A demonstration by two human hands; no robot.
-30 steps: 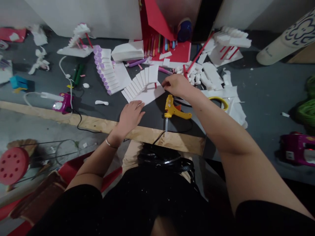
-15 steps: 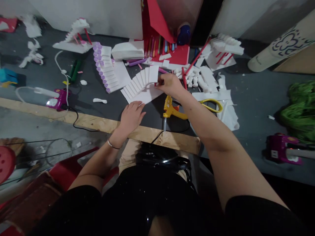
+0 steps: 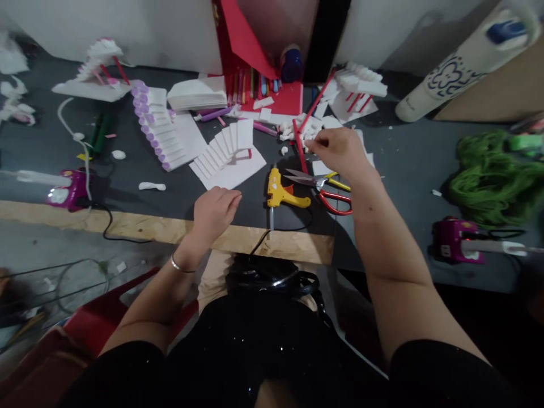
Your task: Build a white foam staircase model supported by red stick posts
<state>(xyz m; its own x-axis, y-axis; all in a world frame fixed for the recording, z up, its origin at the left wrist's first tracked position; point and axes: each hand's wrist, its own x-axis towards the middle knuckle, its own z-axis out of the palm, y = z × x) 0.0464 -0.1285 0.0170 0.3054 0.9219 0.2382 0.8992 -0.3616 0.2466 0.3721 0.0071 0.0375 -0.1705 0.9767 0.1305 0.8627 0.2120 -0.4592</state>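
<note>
My right hand (image 3: 342, 150) hovers over a pile of small white pieces (image 3: 310, 126) and red sticks (image 3: 299, 148); its fingertips are pinched together, and whatever is between them is too small to make out. At the front of the table my left hand (image 3: 216, 212) is loosely closed, with nothing visible in its fingers. Just beyond it lies a white sheet (image 3: 244, 173) bearing a curved, fanned staircase of white strips (image 3: 223, 146), with a short red post under its upper end. A yellow glue gun (image 3: 278, 190) lies between my hands. Scissors (image 3: 318, 181) with red and yellow handles lie below my right wrist.
Left of the fan stands a staircase model with purple discs (image 3: 148, 122). Two models on red posts, a left one (image 3: 102, 68) and a right one (image 3: 359, 82), stand farther back. A white bottle (image 3: 446, 79), green yarn (image 3: 488, 170) and purple boxes with cords (image 3: 457, 241) flank the workspace.
My right hand has left the upper end of the fanned staircase and moved right to the white pieces, uncovering the red post. My left hand has come off the sheet and curled closed.
</note>
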